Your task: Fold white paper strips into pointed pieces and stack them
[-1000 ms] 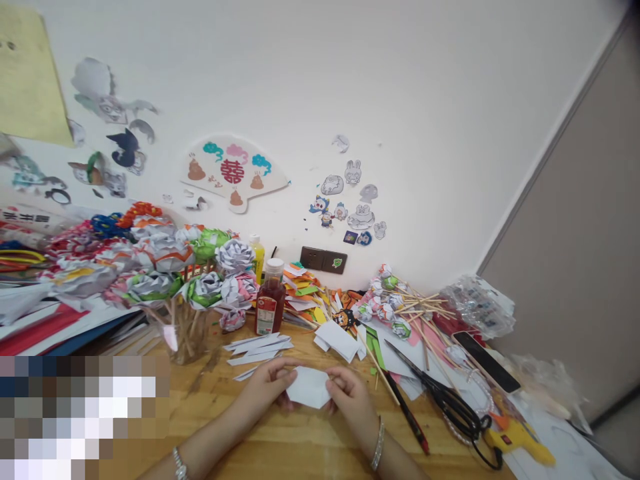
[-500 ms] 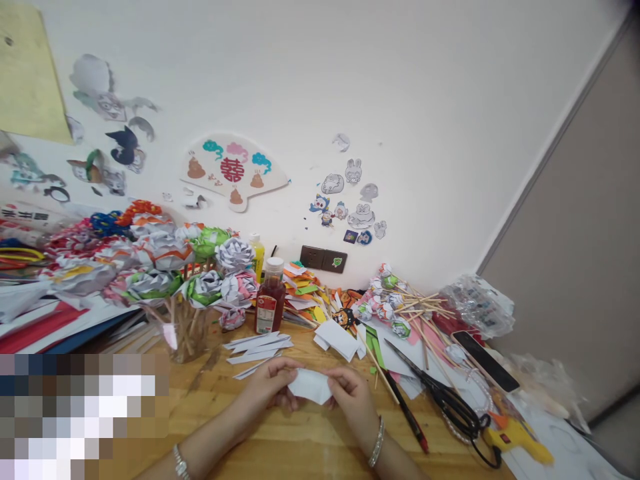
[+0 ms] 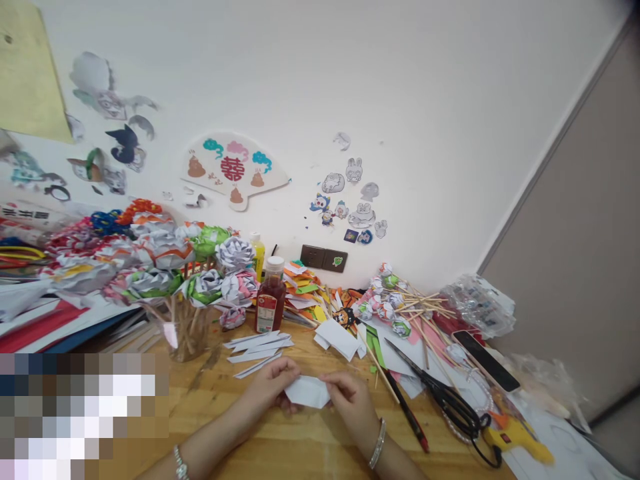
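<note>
A small folded piece of white paper (image 3: 307, 392) is held between my two hands, low over the wooden table (image 3: 260, 447). My left hand (image 3: 279, 381) pinches its left end, thumb on top and fingers beneath. At the right end, my right hand (image 3: 346, 395) pinches the paper's upper corner between thumb and fingers. Just beyond my left hand lie several white paper strips (image 3: 259, 350). A stack of folded white paper (image 3: 338, 339) rests beyond my right hand.
Paper flowers (image 3: 165, 250) on sticks stand in a clear jar (image 3: 187, 340) at left, beside a sauce bottle (image 3: 270, 297). To the right lie a pen (image 3: 413, 420), black scissors (image 3: 453, 403), a phone (image 3: 486, 361) and a yellow glue gun (image 3: 520, 438). Small paper flowers (image 3: 387, 300) lie behind.
My right fingers have shifted slightly up and left along the paper's edge. The paper has tilted a little, its left end lower and its corners showing differently. Both hands still hold it.
</note>
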`<state>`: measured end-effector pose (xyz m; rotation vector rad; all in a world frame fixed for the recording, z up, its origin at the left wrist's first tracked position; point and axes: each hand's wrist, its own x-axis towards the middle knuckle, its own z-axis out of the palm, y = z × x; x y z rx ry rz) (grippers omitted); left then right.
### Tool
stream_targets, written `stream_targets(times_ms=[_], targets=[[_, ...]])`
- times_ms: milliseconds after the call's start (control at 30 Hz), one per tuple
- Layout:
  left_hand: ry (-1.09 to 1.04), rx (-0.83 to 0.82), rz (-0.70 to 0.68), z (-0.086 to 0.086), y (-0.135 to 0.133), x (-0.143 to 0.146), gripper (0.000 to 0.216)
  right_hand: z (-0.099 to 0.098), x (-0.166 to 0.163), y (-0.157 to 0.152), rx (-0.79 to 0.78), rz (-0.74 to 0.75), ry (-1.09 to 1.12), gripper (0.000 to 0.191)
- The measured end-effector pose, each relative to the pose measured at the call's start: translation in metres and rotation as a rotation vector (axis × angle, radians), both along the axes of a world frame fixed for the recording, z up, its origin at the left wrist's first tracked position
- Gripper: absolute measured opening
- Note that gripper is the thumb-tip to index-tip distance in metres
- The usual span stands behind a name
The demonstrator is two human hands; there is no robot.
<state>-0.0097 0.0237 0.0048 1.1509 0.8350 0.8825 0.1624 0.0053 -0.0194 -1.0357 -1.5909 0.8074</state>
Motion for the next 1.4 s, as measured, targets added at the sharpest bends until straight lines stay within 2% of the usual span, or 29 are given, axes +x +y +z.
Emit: stream_targets(times_ms=[267, 500, 800, 1100, 1400], targets=[[0.063, 0.083, -0.014, -0.007, 0.001, 0.001, 0.027, 0.010, 0.001, -0.001, 0.003, -0.018, -0.065, 0.020], [0.123, 0.170, 0.017, -0.013, 0.001, 0.004, 0.029, 0.006, 0.002, 0.003, -0.060, -0.039, -0.088, 0.030], [0.154, 0.155, 0.036, -0.007, -0.002, 0.004, 0.030, 0.003, 0.003, 0.007, -0.094, -0.088, -0.086, 0.027], [0.153, 0.167, 0.024, -0.012, -0.002, 0.003, 0.030, 0.000, 0.004, 0.008, -0.099, -0.072, -0.079, 0.025], [0.192, 0.154, 0.028, -0.008, -0.004, 0.005, 0.031, 0.001, 0.004, 0.007, -0.083, -0.056, -0.082, 0.022]])
